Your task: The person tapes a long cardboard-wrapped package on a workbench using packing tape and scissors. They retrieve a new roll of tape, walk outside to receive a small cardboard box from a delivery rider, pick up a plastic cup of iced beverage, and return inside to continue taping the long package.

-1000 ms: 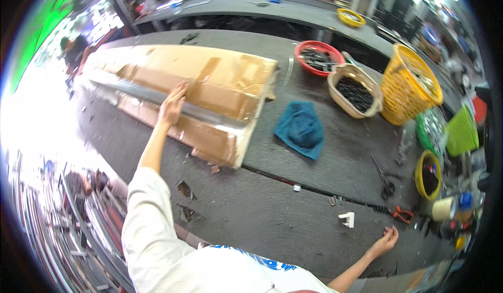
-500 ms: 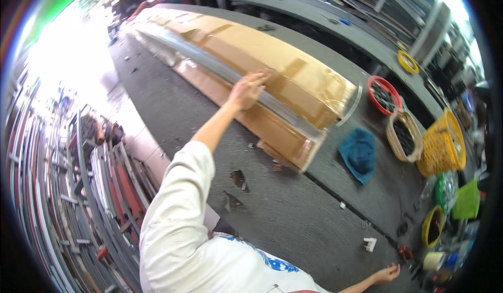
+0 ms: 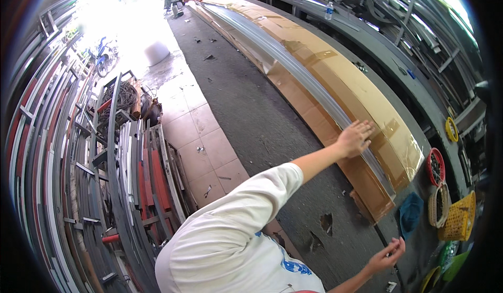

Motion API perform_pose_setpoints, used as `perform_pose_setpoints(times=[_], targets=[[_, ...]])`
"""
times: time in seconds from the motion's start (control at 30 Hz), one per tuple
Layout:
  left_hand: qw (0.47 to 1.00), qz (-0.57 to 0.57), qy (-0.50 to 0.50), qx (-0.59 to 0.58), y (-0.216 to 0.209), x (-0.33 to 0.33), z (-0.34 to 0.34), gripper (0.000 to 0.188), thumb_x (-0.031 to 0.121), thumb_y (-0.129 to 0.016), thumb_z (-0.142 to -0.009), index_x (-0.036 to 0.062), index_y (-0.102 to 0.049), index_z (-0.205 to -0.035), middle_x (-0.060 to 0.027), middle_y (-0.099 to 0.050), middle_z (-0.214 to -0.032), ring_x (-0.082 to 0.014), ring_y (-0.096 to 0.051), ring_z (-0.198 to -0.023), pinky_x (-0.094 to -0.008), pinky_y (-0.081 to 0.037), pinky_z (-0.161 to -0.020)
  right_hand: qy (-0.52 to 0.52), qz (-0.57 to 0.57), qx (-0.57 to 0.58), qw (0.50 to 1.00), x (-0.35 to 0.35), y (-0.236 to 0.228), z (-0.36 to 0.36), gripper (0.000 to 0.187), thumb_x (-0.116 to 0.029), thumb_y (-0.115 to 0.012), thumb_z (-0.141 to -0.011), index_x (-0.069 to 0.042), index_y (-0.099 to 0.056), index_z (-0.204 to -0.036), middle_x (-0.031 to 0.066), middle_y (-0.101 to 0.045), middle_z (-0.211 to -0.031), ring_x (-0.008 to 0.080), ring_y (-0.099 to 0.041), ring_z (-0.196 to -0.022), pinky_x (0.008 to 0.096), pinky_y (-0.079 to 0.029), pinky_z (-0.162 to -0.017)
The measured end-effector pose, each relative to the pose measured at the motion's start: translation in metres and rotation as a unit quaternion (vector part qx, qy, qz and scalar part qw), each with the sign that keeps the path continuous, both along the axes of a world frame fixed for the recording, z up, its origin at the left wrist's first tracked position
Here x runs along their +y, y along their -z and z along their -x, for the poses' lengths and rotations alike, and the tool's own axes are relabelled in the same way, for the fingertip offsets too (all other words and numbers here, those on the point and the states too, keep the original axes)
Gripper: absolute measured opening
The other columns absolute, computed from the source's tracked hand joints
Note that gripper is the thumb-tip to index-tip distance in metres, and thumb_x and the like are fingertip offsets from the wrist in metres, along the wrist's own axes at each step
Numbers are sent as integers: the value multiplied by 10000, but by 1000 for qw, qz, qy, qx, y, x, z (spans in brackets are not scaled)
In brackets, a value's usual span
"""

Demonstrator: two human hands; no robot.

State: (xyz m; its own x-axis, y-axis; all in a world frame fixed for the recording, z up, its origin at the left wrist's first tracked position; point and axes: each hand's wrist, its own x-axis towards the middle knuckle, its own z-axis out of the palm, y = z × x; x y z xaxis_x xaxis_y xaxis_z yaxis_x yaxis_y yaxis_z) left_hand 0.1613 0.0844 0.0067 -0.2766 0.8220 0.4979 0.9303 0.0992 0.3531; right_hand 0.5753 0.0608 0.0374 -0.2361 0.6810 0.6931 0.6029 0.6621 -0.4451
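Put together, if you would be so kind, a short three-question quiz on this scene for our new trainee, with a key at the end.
1. True or false: the left hand is palm down over the long cardboard.

2. What colour is the cloth lying near the close end of the cardboard?
A) red
B) blue
C) white

3. Fill in the blank: in the picture, the tall yellow basket stands to the ____ of the cloth.

Key: 1. True. 2. B. 3. Right.
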Motion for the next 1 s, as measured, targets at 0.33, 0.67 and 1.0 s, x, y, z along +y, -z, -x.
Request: perform_pose_setpoints(times=[0.33, 0.67, 1.0], targets=[[1000, -10, 19, -23, 3, 1, 4, 609, 362, -446, -956, 24, -394, -1461, -130, -327, -1563, -260, -273, -1459, -418, -155, -1209, -15, -52, -49, 997, 24, -9, 165, 322, -112, -502, -994, 2, -542, -1293, 189, -575, -1299, 341, -552, -1202, 437, -446, -999], [999, -29, 27, -15, -1, -3, 2, 637, 367, -436, -964, 26, -341, -1493, -143, -294, -1576, -277, -254, -1466, -418, -140, -1212, 138, -56, -170, 974, 58, 32, 190, 500, -268, -489, -992, -1, -424, -1410, 194, -416, -1486, 354, -374, -1389, 446, -302, -1137], [999, 24, -2, 39, -3, 1, 0, 615, 414, -392, -994, 102, -323, -1519, -87, -272, -1595, -234, -233, -1477, -401, -144, -1213, 149, 14, -125, 981, 57, 30, 191, 559, -296, -521, -963, -14, -403, -1431, 192, -419, -1485, 353, -365, -1398, 448, -274, -1168]])
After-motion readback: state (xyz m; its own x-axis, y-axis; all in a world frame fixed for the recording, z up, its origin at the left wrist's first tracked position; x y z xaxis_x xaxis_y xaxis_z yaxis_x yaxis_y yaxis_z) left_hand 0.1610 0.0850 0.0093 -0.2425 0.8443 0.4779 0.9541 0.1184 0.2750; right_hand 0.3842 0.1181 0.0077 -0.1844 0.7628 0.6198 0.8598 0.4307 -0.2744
